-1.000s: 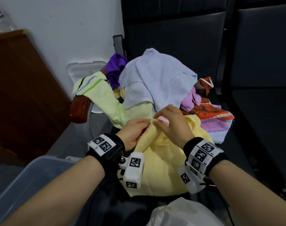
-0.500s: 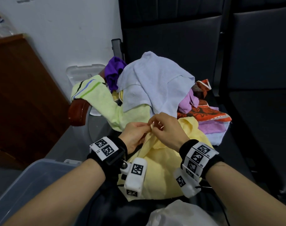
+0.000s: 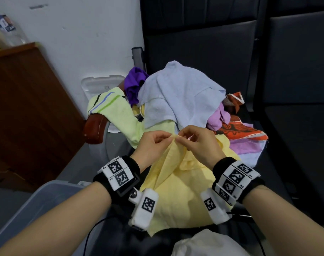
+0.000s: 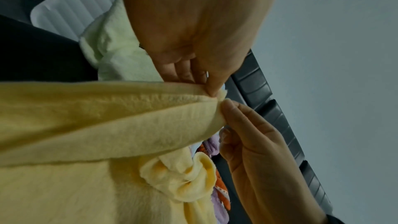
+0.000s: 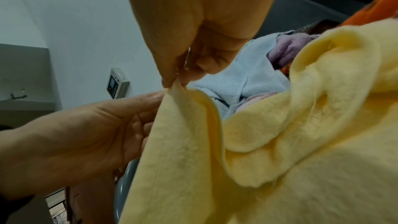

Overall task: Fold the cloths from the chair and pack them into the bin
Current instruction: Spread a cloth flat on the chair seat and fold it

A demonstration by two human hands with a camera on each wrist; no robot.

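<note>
1. Pinching one corner of the yellow cloth (image 3: 177,191) between thumb and fingertip of the left hand (image 3: 153,145) and of the right hand (image 3: 198,143), fingertips almost touching at the same spot; rest of the cloth hanging down toward the lap, in front of the heap on the chair (image 3: 287,145)
2. Risking a slip: very little fabric caught in either pinch, so drawing the hands apart along the edge could pull the corner free and drop it
3. Risking a crooked fold: bunched, twisted folds visible just below the pinch in both wrist views, likely to stay trapped unless shaken out first
4. Risking a snag on the heap: far part of the cloth lying against the orange patterned cloth (image 3: 240,130) and beside the pale blue towel (image 3: 181,97), so lifting could drag neighbours off the seat
5. Noting the bin (image 3: 37,206) low at the left, only its rim in view, contents not visible; a loosely folded cloth could open again on the way there
</note>
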